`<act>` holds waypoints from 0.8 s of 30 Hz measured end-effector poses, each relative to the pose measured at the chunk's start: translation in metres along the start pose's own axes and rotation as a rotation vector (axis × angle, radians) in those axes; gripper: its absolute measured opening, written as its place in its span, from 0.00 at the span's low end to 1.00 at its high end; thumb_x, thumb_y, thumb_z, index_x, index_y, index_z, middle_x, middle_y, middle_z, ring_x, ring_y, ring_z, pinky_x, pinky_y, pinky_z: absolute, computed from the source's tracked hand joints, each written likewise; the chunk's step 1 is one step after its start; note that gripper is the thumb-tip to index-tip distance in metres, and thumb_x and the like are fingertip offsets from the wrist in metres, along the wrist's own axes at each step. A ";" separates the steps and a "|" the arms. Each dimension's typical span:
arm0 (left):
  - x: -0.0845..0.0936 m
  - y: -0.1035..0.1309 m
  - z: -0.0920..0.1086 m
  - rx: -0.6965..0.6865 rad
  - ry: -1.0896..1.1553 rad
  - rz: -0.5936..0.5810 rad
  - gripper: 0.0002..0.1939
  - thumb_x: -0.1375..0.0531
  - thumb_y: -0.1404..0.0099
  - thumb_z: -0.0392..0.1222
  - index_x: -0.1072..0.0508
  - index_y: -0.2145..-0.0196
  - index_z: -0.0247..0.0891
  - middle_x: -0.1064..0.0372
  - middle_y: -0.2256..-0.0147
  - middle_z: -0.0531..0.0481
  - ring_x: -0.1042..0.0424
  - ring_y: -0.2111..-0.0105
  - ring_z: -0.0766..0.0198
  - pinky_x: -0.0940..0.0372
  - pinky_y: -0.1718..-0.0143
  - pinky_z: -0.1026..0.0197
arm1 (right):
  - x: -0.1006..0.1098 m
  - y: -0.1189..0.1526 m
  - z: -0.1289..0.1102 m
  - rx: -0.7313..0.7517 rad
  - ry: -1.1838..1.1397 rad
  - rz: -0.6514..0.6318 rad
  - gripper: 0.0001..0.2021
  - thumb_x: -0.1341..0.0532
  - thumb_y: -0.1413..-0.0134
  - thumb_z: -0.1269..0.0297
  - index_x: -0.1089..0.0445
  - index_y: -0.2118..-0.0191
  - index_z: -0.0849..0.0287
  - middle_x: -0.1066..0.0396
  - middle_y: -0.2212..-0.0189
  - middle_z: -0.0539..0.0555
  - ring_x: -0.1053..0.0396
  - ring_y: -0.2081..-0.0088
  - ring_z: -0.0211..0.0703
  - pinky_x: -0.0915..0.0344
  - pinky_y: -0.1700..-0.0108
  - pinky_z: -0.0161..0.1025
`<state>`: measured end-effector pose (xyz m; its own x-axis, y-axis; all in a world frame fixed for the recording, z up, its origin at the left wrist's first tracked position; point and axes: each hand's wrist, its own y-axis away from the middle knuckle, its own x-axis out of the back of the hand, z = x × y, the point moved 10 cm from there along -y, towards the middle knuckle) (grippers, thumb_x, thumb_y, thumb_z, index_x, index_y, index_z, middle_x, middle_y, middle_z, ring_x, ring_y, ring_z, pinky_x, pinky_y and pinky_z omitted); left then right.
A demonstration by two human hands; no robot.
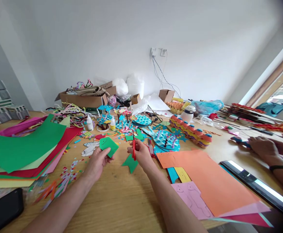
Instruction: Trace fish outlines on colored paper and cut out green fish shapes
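Note:
My left hand (100, 163) pinches a piece of green paper (110, 145) with a drawn line on it, held up above the table. To its right, my right hand (141, 153) is closed around red-handled scissors (134, 147), whose blades point up and away from me, apart from the paper. Below the scissors a green paper offcut (131, 163) lies on the wood. White fish-shaped paper cutouts (90, 149) rest just beyond my left hand. Further green scraps (139, 134) lie behind the scissors.
Coloured paper sheets (34, 142) are stacked at left, near a black phone (4, 208). Orange paper (204, 178) lies at right. Glue bottles (89, 123), blue paper crafts (165, 139) and a painted egg carton (190, 131) stand behind. Another person's hands (265, 150) are at far right.

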<state>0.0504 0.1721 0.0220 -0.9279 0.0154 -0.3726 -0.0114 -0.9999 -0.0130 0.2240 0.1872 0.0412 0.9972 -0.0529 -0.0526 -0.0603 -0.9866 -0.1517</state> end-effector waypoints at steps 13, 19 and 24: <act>-0.013 0.006 -0.005 -0.021 -0.174 -0.060 0.13 0.37 0.51 0.46 0.30 0.72 0.35 0.34 0.78 0.54 0.39 0.78 0.67 0.43 0.78 0.66 | -0.038 0.022 0.002 -0.112 -0.213 -0.143 0.15 0.33 0.68 0.66 0.38 0.71 0.58 0.39 0.81 0.42 0.43 0.82 0.30 0.46 0.81 0.29; -0.016 0.006 -0.008 0.014 0.024 -0.103 0.24 0.45 0.46 0.59 0.31 0.63 0.35 0.31 0.70 0.48 0.37 0.78 0.65 0.41 0.77 0.63 | -0.029 0.018 -0.002 -0.053 -0.255 -0.068 0.14 0.34 0.67 0.66 0.37 0.70 0.58 0.39 0.80 0.42 0.42 0.81 0.30 0.44 0.79 0.29; -0.013 0.007 -0.005 -0.033 -0.179 -0.049 0.18 0.38 0.50 0.53 0.29 0.68 0.36 0.33 0.77 0.52 0.37 0.78 0.66 0.42 0.76 0.64 | -0.032 0.021 0.000 -0.067 -0.235 -0.088 0.14 0.34 0.67 0.65 0.38 0.70 0.57 0.40 0.82 0.41 0.43 0.82 0.30 0.45 0.79 0.29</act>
<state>0.0645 0.1651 0.0221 -0.9780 0.0593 -0.2001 -0.0484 -0.9971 -0.0587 0.1903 0.1685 0.0396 0.9606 0.0629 -0.2709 0.0367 -0.9943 -0.1006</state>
